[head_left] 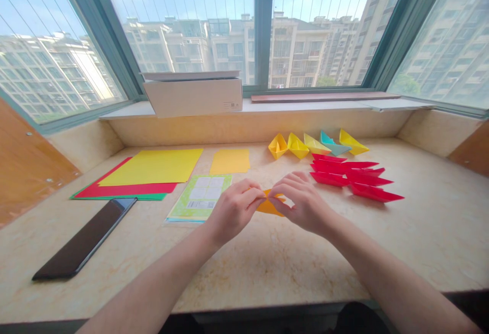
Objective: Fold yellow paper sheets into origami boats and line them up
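The left hand (233, 211) and right hand (303, 202) each form a closed pinch grip on the folded orange paper (270, 205), held between them over the marble worktop (267, 268). Red paper boats (344, 171) lie at 2 o'clock from the hands. Yellow and teal paper boats (297, 145) stand at 1 o'clock. Coloured paper sheets (153, 166) lie at 10 o'clock, a dark tablet (84, 238) at 8 o'clock.

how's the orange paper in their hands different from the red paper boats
The orange paper is pinched in the air between the left hand and right hand, while the red paper boats lie untouched on the counter. The orange piece is one small folded shape; the red boats are several long, pointed shapes. Both are folded paper.
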The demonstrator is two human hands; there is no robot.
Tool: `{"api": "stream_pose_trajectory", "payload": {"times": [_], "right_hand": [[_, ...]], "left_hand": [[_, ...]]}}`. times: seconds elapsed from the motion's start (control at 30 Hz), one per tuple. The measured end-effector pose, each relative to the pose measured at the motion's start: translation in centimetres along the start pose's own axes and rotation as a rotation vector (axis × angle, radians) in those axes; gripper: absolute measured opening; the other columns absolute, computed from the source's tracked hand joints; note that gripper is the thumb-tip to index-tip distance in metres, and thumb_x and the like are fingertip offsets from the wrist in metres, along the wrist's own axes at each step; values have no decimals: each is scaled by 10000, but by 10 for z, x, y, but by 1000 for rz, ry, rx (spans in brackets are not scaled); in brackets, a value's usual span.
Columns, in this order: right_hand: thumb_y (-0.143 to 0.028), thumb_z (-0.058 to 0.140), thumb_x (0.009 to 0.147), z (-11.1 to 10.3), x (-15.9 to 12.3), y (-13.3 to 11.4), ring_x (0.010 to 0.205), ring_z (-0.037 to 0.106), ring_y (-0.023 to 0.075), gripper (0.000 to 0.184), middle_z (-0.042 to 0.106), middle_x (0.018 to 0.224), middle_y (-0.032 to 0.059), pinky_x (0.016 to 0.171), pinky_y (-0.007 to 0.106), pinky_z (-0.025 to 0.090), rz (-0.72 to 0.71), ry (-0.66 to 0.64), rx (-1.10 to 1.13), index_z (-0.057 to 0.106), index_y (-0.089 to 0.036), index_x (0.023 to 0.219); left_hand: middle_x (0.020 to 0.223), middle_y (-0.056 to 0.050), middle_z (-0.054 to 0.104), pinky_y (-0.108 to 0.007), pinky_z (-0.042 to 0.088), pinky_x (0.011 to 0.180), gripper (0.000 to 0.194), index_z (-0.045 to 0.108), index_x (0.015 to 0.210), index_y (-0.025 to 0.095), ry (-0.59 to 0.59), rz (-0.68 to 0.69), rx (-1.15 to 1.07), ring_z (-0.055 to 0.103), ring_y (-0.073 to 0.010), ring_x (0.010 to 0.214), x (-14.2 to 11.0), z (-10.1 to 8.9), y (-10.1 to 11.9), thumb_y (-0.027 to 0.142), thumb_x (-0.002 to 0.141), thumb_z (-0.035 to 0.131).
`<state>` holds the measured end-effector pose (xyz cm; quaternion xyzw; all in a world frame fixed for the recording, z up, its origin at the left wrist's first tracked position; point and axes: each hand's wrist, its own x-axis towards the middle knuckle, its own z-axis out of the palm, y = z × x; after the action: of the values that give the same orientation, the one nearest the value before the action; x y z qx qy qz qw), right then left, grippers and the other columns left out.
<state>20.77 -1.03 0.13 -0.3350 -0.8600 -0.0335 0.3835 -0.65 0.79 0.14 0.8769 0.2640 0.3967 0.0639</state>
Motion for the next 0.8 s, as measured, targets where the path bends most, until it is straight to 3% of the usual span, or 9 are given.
{"api": "stream_pose_trajectory", "payload": {"times": [0.33,0.8], "right_hand": [[-241,608,938,-1,0,-1,798,584,183,61,703,861,26,821,357,385,22,30,-18,650,-202,959],[-206,603,932,1,1,-1,775,580,181,63,689,821,28,809,360,407,33,54,46,640,-190,885]], "left_hand": [[977,-54,637,-294,518,815,101,666,975,186,37,6,-31,613,-156,898,-2,0,-1,156,927,581],[968,-44,624,-291,512,801,62,633,956,188,46,1,-33,614,-152,892,-1,-1,2,157,920,593]]}}
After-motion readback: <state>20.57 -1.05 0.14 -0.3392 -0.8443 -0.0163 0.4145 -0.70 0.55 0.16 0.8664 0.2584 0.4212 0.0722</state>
